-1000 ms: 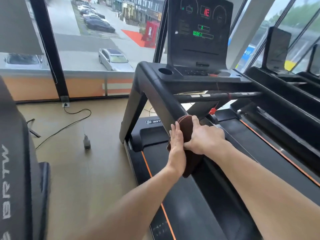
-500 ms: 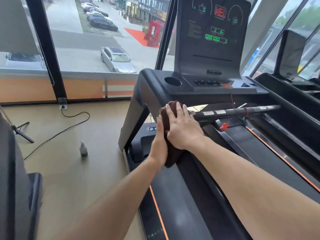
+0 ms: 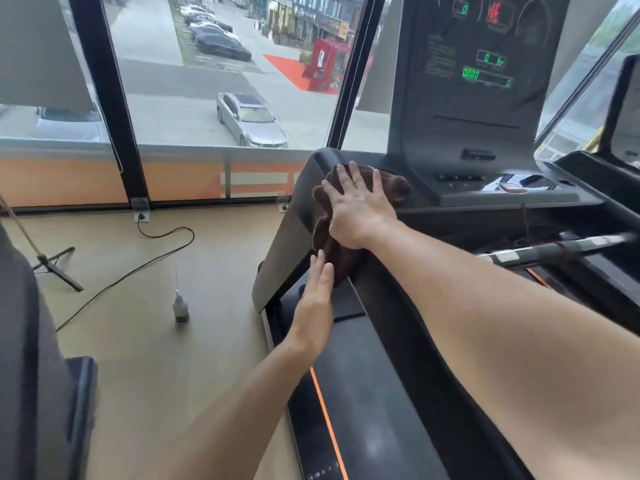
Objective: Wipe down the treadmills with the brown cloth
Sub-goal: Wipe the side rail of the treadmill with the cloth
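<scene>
Pressing flat on the brown cloth (image 3: 391,187), the right hand (image 3: 360,206) sits just above the middle of the frame, its fingers straight and spread over the fabric at the top left corner of the treadmill (image 3: 381,393) console frame. The cloth is bunched under the palm, part of it lying on the corner's upper face and part hanging down the sloped upright (image 3: 284,258) below the wrist. The left hand (image 3: 317,299), a little lower and left of centre, has its fingers straight and held together, the tips touching the lower hanging end of the cloth against the side of the frame; it grips nothing. Both bare forearms reach in from the bottom edge. At the upper right the display panel (image 3: 481,64) shows green and red lit figures, with a row of buttons (image 3: 460,178) on the ledge beneath. A grey handlebar (image 3: 554,249) with pale bands runs toward the right edge, blurred at its far end. An orange stripe (image 3: 327,424) lines the deck at the bottom centre. On the tan floor at the lower left stands a small bottle (image 3: 180,303) with a thin nozzle, near a black cable (image 3: 145,261) that leads up to a wall socket (image 3: 141,216). Through the window at the upper left, a silver car (image 3: 251,121) is parked on the street outside.
</scene>
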`<control>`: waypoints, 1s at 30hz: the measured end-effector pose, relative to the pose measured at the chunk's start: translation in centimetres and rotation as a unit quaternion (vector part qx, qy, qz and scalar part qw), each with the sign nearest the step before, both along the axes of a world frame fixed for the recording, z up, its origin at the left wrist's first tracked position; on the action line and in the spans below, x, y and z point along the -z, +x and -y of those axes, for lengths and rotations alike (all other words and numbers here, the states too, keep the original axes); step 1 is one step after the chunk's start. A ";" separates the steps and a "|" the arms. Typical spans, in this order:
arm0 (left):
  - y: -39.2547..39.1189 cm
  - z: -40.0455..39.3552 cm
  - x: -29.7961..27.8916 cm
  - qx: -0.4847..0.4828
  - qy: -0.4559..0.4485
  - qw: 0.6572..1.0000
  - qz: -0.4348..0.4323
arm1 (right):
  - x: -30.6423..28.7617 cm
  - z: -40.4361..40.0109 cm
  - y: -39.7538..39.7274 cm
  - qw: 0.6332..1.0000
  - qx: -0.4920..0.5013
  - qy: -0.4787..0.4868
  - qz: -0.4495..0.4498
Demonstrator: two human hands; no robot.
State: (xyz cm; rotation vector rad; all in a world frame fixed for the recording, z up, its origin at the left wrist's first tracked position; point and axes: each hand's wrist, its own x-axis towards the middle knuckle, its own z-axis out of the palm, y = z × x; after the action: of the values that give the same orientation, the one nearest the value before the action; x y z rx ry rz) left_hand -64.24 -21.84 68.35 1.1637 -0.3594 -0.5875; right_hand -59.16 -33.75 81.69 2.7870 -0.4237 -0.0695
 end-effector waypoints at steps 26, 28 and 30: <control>-29.5 -4.9 -3.1 -0.069 0.150 0.973 -0.161 | -1.1 -6.7 -38.7 0.962 0.096 0.253 0.019; -32.0 -5.7 -3.0 -0.083 0.126 0.976 -0.156 | -1.6 -6.1 -41.3 0.931 0.108 0.334 0.096; -33.9 -6.4 -3.7 -0.102 0.103 0.979 -0.142 | -1.8 -5.1 -43.5 0.907 0.124 0.372 0.156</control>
State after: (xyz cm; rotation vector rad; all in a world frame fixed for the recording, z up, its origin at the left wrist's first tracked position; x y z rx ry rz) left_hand -98.18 -15.41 72.01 1.2764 0.0684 -0.6106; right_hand -102.63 -28.68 83.51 3.4841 -1.0156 0.2051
